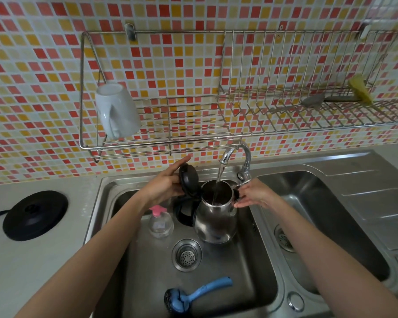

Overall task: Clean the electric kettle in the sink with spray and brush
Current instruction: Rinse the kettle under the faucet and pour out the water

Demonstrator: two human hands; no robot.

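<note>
A steel electric kettle with a black handle stands in the left sink basin. Its black lid is tipped up and open. Water runs from the faucet into the kettle's mouth. My left hand holds the lid back. My right hand rests against the kettle's spout side, fingers on the rim. A clear spray bottle with a pink top stands left of the kettle. A blue brush lies at the basin's near end.
The drain strainer sits in the middle of the basin. A second basin lies to the right. The black kettle base sits on the counter at left. A wire rack above holds a white mug.
</note>
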